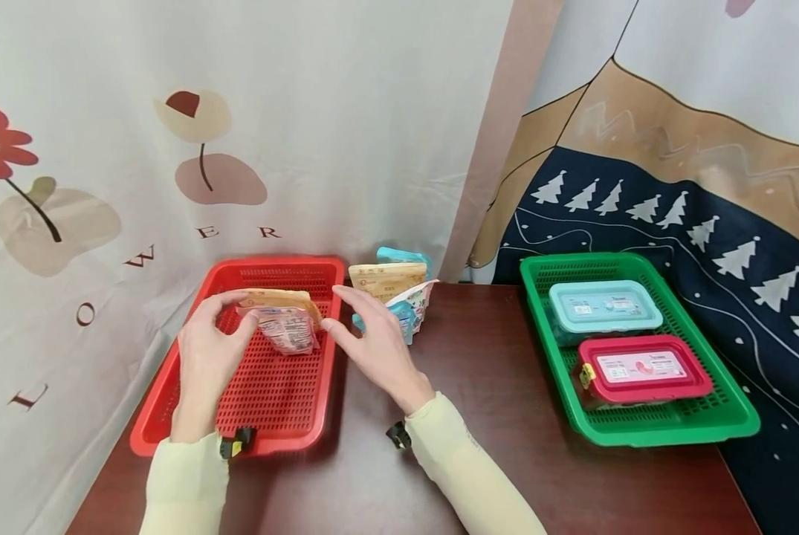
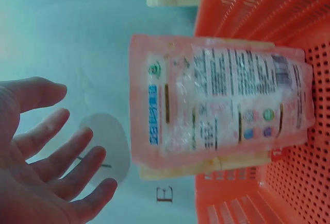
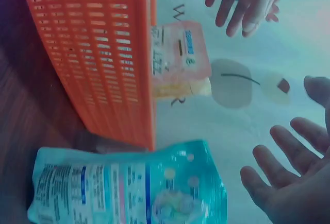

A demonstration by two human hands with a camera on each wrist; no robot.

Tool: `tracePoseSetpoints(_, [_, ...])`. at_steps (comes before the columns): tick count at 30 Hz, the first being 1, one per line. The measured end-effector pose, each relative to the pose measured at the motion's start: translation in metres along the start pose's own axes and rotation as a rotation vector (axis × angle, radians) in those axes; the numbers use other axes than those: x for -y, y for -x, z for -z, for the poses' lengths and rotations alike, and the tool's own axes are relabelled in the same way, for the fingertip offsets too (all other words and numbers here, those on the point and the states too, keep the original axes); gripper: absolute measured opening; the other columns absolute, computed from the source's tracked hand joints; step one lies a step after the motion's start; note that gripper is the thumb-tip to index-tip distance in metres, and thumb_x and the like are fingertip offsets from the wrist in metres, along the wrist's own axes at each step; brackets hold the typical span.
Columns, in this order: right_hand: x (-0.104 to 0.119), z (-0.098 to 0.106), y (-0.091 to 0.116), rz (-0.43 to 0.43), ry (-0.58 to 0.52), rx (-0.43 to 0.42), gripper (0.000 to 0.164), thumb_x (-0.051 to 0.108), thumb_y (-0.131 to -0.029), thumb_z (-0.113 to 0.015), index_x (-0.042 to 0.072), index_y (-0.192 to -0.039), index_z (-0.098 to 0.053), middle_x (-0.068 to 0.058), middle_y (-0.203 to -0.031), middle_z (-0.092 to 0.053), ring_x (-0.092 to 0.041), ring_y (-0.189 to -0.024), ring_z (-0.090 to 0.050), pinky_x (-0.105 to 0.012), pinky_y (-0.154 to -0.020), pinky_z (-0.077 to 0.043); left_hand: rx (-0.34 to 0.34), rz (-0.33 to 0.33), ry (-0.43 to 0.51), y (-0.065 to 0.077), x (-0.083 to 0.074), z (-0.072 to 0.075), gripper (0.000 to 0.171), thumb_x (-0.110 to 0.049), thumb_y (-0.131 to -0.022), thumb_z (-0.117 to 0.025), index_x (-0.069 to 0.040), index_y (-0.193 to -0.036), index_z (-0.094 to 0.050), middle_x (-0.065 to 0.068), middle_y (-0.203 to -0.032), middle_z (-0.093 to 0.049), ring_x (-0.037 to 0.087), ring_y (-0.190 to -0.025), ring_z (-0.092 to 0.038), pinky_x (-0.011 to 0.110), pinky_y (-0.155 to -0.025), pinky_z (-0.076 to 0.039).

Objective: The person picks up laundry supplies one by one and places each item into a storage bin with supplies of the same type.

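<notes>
"At the far end of the red basket (image 1: 265,409), what stands there?"

"Two pouches, close together: a pink pouch (image 1: 288,331) on the near side and a cream pouch (image 1: 279,299) just behind it, on the far side."

"How do they lie?"

"Upright. The pink one's long axis runs from low in the basket to a top edge above the rim, and that edge runs left to right. How much it leans, I can't tell."

"And the hands?"

"One on each side. From the left hand (image 1: 208,353) the pink pouch lies to the right; from the right hand (image 1: 380,345) it lies to the left. Both wrist views show the fingers spread apart, nothing held, with a gap to the pouch."

"Which is nearer?"

"The left, I'd judge. Seen from the head, its thumb overlaps the pouch's left edge without proving contact, and the right thumb sits just beside the right edge. The difference looks slight."

"So what would a grip turn on?"

"Height and sides, I think. Both hands are higher than the top edge, so each would have to come down and inward. On the right, mind the teal pouch (image 3: 129,188), standing outside the basket near its right wall."
</notes>
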State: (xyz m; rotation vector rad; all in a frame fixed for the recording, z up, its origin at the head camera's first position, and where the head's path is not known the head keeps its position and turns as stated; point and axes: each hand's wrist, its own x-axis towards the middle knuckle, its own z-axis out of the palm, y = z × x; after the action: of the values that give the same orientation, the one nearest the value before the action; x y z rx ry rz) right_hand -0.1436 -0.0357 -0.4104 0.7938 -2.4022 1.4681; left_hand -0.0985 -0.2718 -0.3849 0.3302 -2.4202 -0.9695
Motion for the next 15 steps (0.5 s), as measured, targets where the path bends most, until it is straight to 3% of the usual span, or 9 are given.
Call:
tracePoseSetpoints(6, [-0.006,0.015,0.014,-0.014,-0.079,-0.021,0.058,0.045,-0.096,-0.073,0.025,-0.148,-0.058,0.008,-0.15,-0.056,-0.009,-0.138,-0.05,-0.044,-0.113,-0.043,-0.04,-0.048,0.035,0.01,-0.013,-0.005,0.034,-0.023,-0.095,-0.072,-0.012,-0.127,-0.071,0.009,-0.124,-0.071,0.029,-0.112,-0.062,0.036,-0.088,-0.043])
tracePoseSetpoints(10, [-0.011,0.023,0.024,-0.022,-0.08,-0.05,0.062,0.042,-0.093,-0.078,0.023,-0.148,-0.058,0.009,-0.149,-0.056,-0.009,-0.137,-0.05,-0.044,-0.113,-0.043,-0.054,-0.105,0.072,0.015,-0.018,-0.011,0.035,-0.02,-0.093,-0.075,-0.011,-0.127,-0.071,0.006,-0.123,-0.071,0.027,-0.114,-0.063,0.026,-0.091,-0.042])
tracePoseSetpoints(13, [-0.016,0.028,0.031,-0.041,-0.079,-0.081,0.063,0.04,-0.092,-0.08,0.024,-0.149,-0.057,0.01,-0.15,-0.055,-0.009,-0.138,-0.049,-0.044,-0.113,-0.043,-0.041,-0.149,0.096,0.019,-0.022,-0.016,0.041,-0.018,-0.092,-0.077,-0.01,-0.131,-0.068,0.008,-0.126,-0.068,0.028,-0.116,-0.062,0.028,-0.094,-0.042])
tracePoseSetpoints(15, [-0.02,0.033,0.036,-0.056,-0.085,-0.101,0.064,0.039,-0.091,-0.08,0.024,-0.149,-0.057,0.011,-0.151,-0.054,-0.01,-0.139,-0.049,-0.046,-0.112,-0.043,-0.021,-0.164,0.112,0.022,-0.025,-0.019,0.046,-0.018,-0.091,-0.078,-0.009,-0.134,-0.065,0.01,-0.13,-0.066,0.029,-0.12,-0.06,0.036,-0.099,-0.044])
